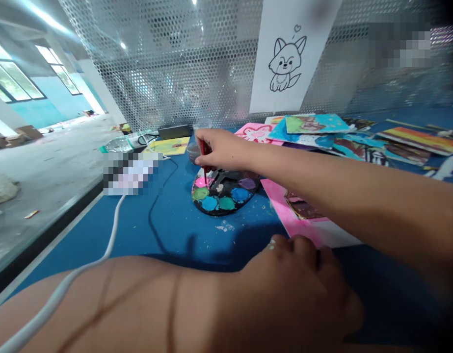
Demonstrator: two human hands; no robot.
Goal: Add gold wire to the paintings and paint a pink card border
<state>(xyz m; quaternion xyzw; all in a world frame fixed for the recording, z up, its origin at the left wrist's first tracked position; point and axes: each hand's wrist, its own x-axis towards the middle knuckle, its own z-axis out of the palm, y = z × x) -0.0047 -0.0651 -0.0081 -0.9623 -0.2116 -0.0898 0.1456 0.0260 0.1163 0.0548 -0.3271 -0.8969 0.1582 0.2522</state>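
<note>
My right hand [221,147] pinches a thin red paintbrush [203,159], its tip down in the pink paint [203,182] of a dark oval palette [215,213]. Wells of green, light blue, teal, blue and purple paint ring the palette. Across the bottom of the view, my left hand [303,284] rests on the table with its fingers curled in, and nothing shows in them. A speck of pale paint marks this hand. Just beyond it lies a painted sheet [278,206] with a pink border and a brown shape, partly hidden under my right forearm.
A cup of murky water [193,153] stands behind the palette. Several painted sheets [316,123] overlap at the back right. A fox drawing [285,63] hangs on the perforated metal screen [167,63]. A white cable [114,230] crosses the blue table [130,235] at left, near a plastic bottle [118,143].
</note>
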